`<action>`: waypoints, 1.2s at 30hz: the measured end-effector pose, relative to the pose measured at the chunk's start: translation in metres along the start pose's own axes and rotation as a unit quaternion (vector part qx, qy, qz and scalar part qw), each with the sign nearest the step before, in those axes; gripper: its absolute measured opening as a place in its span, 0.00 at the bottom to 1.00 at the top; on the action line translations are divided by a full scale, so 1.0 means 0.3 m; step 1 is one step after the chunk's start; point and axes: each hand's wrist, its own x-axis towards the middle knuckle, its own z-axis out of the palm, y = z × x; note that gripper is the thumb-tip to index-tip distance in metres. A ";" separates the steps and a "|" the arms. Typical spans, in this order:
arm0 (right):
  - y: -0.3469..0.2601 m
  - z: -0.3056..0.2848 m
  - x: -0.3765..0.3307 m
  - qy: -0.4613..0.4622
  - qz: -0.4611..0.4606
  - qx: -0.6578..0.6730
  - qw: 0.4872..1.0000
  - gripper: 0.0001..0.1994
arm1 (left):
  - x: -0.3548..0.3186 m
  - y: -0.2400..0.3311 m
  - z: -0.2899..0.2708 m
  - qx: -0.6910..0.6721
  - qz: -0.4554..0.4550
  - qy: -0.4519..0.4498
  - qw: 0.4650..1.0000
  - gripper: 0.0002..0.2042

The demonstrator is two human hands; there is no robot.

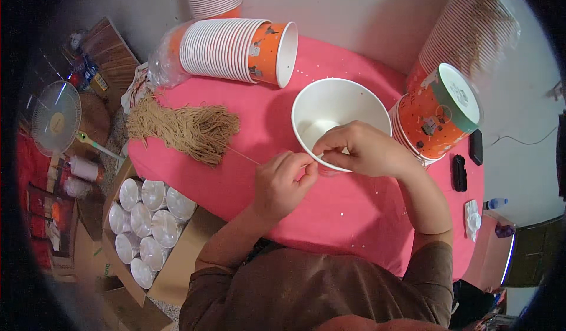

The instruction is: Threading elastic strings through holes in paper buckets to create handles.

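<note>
A white-lined paper bucket (341, 104) stands upright on the pink-covered table in front of me, its mouth facing up. My left hand (282, 180) is closed in a pinch just outside the bucket's near rim, on a thin string (243, 155). That string runs back to a tan bundle of strings (194, 132) lying to the left. My right hand (367, 149) reaches over the near rim, with its fingers curled together just inside the wall. What those fingertips hold is too small to make out.
Nested orange buckets (268, 51) lie at the back left; more stacks (436, 116) stand at the right. A black object (459, 173) and crumpled tissue (472, 219) lie near the pink tablecloth's (330, 222) right edge. Left, below, a carton (197, 236) holds several clear-lidded white tubs (154, 194).
</note>
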 end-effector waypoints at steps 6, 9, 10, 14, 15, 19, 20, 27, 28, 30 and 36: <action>0.021 -0.001 0.026 -0.050 0.024 0.032 0.998 0.04 | -0.001 0.014 -0.014 0.001 -0.029 -0.025 0.999 0.07; 0.009 -0.003 0.026 -0.056 0.013 0.032 0.998 0.04 | 0.002 0.017 -0.019 -0.021 -0.050 -0.039 0.998 0.08; 0.004 -0.007 0.026 -0.057 0.013 0.032 0.998 0.04 | 0.001 0.017 -0.022 -0.021 -0.050 -0.039 0.998 0.08; -0.026 -0.029 -0.004 0.026 0.006 -0.152 0.988 0.06 | 0.004 -0.003 -0.044 0.009 -0.039 -0.044 0.998 0.12; -0.033 -0.035 -0.022 0.080 0.004 -0.247 0.966 0.07 | 0.007 -0.015 -0.055 0.040 -0.017 -0.040 0.998 0.14; -0.064 -0.080 -0.154 0.196 0.033 -0.424 0.883 0.11 | 0.014 -0.061 -0.126 0.064 -0.050 -0.075 0.994 0.14; -0.072 -0.099 -0.193 0.237 0.044 -0.433 0.868 0.11 | 0.009 -0.086 -0.146 0.030 -0.061 -0.078 0.995 0.14; -0.061 -0.133 -0.364 0.266 0.112 -0.363 0.886 0.09 | 0.020 -0.101 -0.173 -0.086 -0.152 -0.181 0.968 0.05; -0.075 -0.113 -0.339 0.254 0.103 -0.340 0.900 0.10 | 0.020 -0.095 -0.171 -0.088 -0.151 -0.183 0.967 0.05; -0.069 -0.098 -0.326 0.261 0.106 -0.330 0.901 0.10 | 0.027 -0.076 -0.168 -0.069 -0.166 -0.197 0.964 0.04; -0.066 -0.104 -0.338 0.221 0.110 -0.228 0.942 0.10 | 0.027 -0.042 -0.193 -0.044 -0.097 -0.247 0.963 0.08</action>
